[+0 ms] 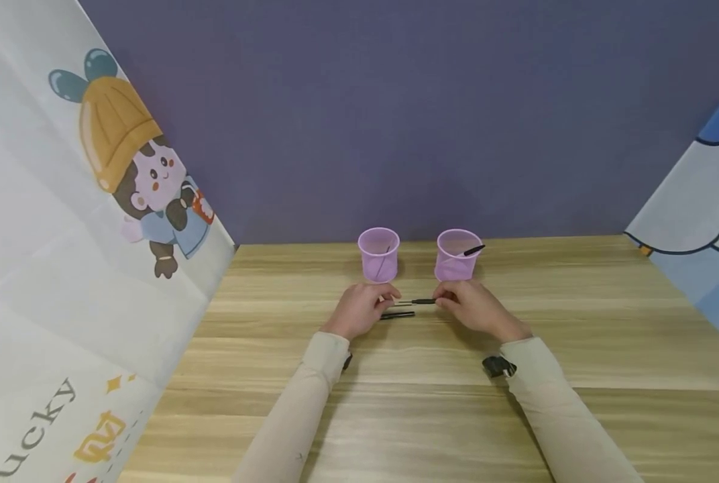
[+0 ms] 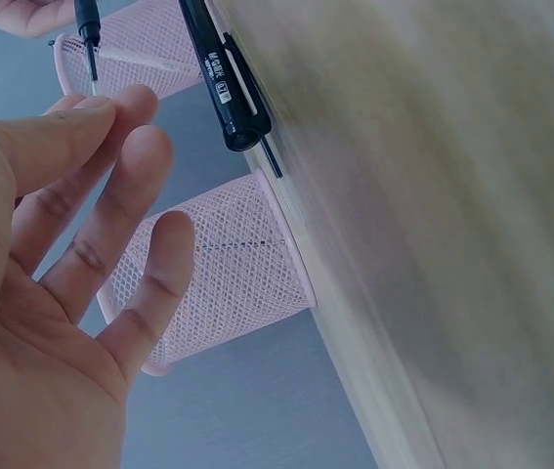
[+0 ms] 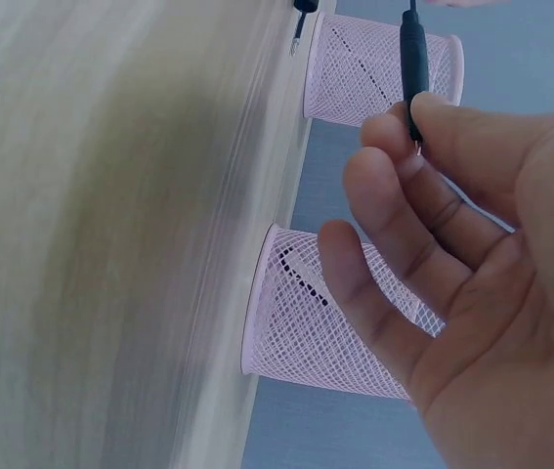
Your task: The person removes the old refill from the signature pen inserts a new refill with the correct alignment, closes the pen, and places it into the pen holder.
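My right hand [image 1: 471, 305] pinches the black front section of a pen [image 3: 413, 59] between thumb and fingertips, its small metal tip toward the palm. From the other end a thin pen refill [image 2: 93, 70] runs left, and my left hand [image 1: 359, 310] pinches it with thumb and forefinger. The other fingers of both hands spread loosely. Just below the left fingertips, a black pen barrel with a clip [image 2: 226, 83] lies on the table. A thin dark rod [image 2: 272, 158] sticks out beside it, low against the tabletop.
Two pink mesh cups stand at the table's back edge. The left cup [image 1: 379, 258] holds a thin dark stick; out of the right cup [image 1: 454, 267] leans a black-ended piece [image 1: 474, 250]. A dark panel [image 1: 396, 121] rises behind, with printed sheets [image 1: 45, 255] at both sides.
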### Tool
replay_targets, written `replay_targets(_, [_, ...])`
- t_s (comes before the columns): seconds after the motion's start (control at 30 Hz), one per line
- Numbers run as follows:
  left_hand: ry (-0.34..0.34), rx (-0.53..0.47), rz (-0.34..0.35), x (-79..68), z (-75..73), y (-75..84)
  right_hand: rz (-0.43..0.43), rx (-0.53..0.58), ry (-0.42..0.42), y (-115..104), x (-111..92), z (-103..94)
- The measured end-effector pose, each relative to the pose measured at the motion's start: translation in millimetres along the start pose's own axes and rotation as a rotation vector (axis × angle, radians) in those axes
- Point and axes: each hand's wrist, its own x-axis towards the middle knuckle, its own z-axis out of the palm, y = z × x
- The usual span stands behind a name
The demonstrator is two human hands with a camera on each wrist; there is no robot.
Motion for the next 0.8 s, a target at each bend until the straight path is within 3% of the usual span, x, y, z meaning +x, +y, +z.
replay_targets(0.5, [-0.036,0.017,0.022,-6.9,-0.2,2.0,0.003,-0.001,0.017,-6.9,-8.2,4.7])
replay_targets(0.8, [-0.078,0.013,-0.042,-12.4,-3.0,-0.3,0.041,-0.001,0.038,-14.0,-11.6,3.1])
